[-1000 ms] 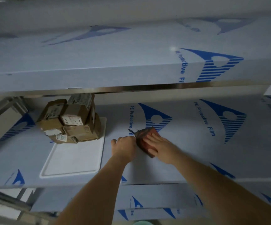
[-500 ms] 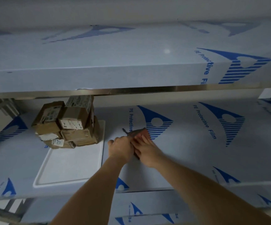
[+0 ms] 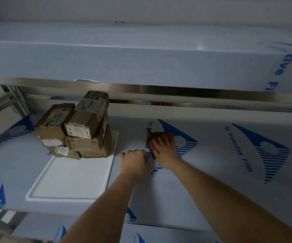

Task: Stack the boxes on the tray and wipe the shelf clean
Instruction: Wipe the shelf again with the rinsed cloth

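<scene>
Nearest the camera, two bare forearms reach up and forward over the front edge of the shelf [image 3: 229,172], a flat surface covered in pale protective film printed with blue triangles and lettering. Below that front edge, part of a lower film-covered level shows.

The white tray [image 3: 68,179] lies flat on the left part of the shelf, its near rim just inside the shelf's front edge and its right rim just beside the left hand. The near half of the tray is bare. At its far end sit the boxes [image 3: 75,127], brown cardboard cartons with white labels, piled in two or three uneven layers; the top ones are tilted, and the pile overhangs the tray's far left corner.

The left hand [image 3: 134,159] rests on the shelf just right of the tray with its fingers curled under into a loose fist; nothing can be seen in it. Just beyond and to the right, the right hand [image 3: 164,149] lies flat with straight fingers pressing on a reddish-brown cloth [image 3: 166,136], which lies on the film near the middle of the shelf.

To the right of the hands the shelf runs on as open film. Farther back, a metal rail [image 3: 194,92] edges the upper shelf [image 3: 141,58], which hangs low over the top box.
</scene>
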